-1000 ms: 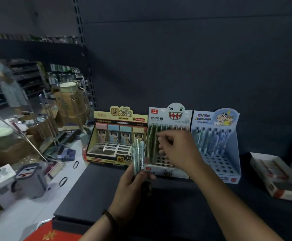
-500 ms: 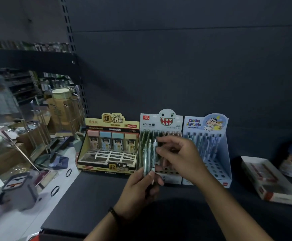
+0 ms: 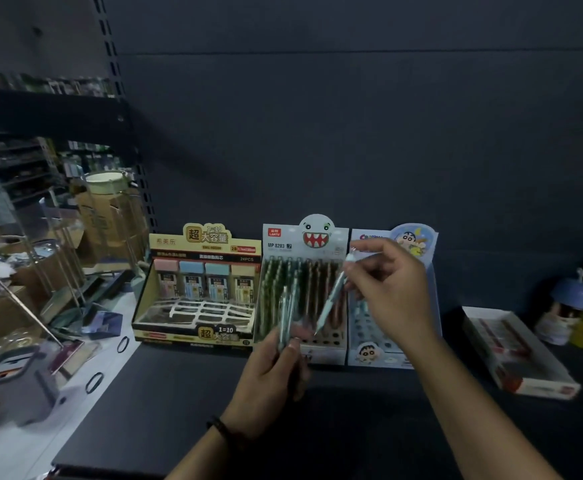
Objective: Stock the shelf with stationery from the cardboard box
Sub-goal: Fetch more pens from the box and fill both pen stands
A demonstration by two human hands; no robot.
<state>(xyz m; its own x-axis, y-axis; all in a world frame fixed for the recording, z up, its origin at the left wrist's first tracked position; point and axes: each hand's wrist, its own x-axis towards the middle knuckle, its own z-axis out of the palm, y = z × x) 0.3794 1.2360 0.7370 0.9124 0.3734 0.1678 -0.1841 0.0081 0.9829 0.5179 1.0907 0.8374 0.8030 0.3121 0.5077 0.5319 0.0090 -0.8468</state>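
Since the earlier frame the right hand (image 3: 392,296) has drawn one pale pen (image 3: 332,296) clear of the bundle and raised it to right of centre. Thumb and fingers pinch the pen near its top; it tilts, tip down, over the monster-face display box (image 3: 283,240). The left hand (image 3: 269,382), lower centre, grips the remaining bundle of pens (image 3: 286,313) upright before that box. A yellow refill box (image 3: 207,237) stands left, a cartoon display box (image 3: 369,355) right, all on the dark shelf (image 3: 179,393).
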